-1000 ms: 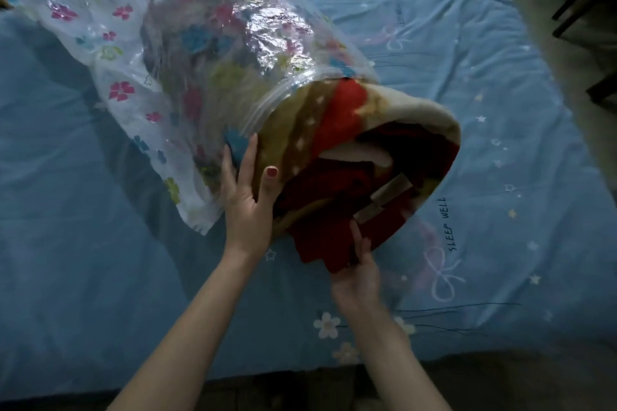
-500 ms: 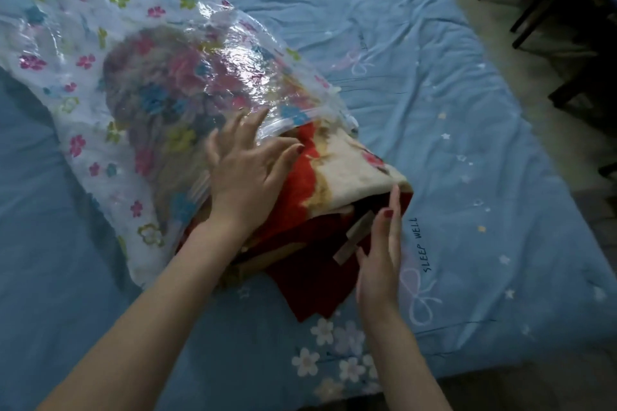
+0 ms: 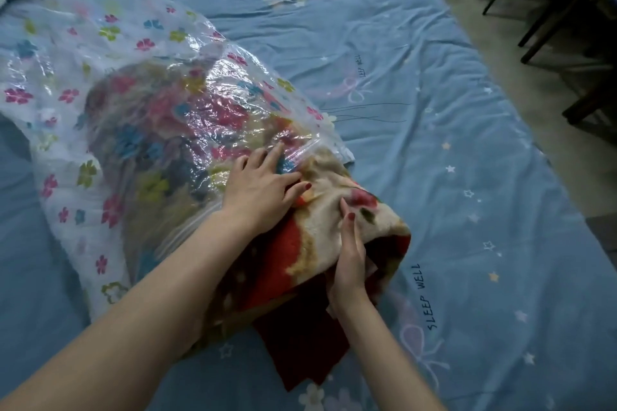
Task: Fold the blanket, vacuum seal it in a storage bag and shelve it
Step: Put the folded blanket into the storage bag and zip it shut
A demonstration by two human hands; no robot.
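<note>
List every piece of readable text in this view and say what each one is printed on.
"SLEEP WELL": printed in dark letters on the blue bedsheet, running up the sheet just right of the blanket.
"SLEEP WELL" again, farther up the same sheet beside a bow print; small and only partly legible, the first letter unclear.
The storage bag shows only flower prints, no readable text.
The blanket shows no lettering.

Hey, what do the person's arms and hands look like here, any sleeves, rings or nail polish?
Both forearms are bare, with no sleeves in view. The left hand and right hand show dark red nail polish. No rings, watch or bracelets are visible.
</note>
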